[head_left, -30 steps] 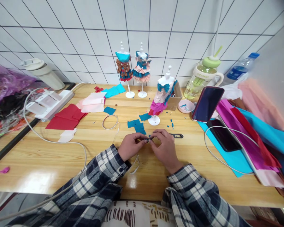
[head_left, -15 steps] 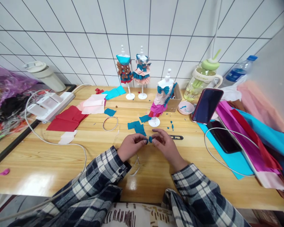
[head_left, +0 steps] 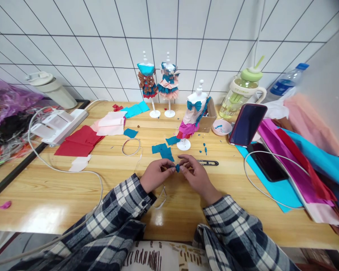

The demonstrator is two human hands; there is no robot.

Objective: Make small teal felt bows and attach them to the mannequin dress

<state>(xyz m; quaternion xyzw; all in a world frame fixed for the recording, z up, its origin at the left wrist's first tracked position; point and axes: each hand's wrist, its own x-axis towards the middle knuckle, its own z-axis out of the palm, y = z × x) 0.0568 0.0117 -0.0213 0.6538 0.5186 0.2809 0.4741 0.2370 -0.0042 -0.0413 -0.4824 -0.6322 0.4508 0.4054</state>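
Between my two hands is a small piece of teal crepe paper [head_left: 177,168], gathered at the fingertips. My left hand [head_left: 159,173] pinches its left side with thumb and forefinger. Thumb and fingers of my right hand [head_left: 194,173] close on its right side. Just beyond lie flat teal paper pieces [head_left: 162,149]. Black thread snips [head_left: 210,163] rest partly behind my right hand. A miniature dress form [head_left: 190,116] with a teal bow, a pale bodice and a magenta and red skirt stands behind the teal pieces.
Two more dressed forms [head_left: 168,84] stand by the tiled wall. A phone [head_left: 248,124] leans upright at right, near a pink dish [head_left: 222,127] and a tumbler [head_left: 241,92]. Coloured paper sheets [head_left: 296,165] cover the right side. At left are a power strip [head_left: 64,126] and red paper [head_left: 79,141].
My hands have come closer together. The teal paper, split between both fingertips before, now shows as one bunched piece between them.
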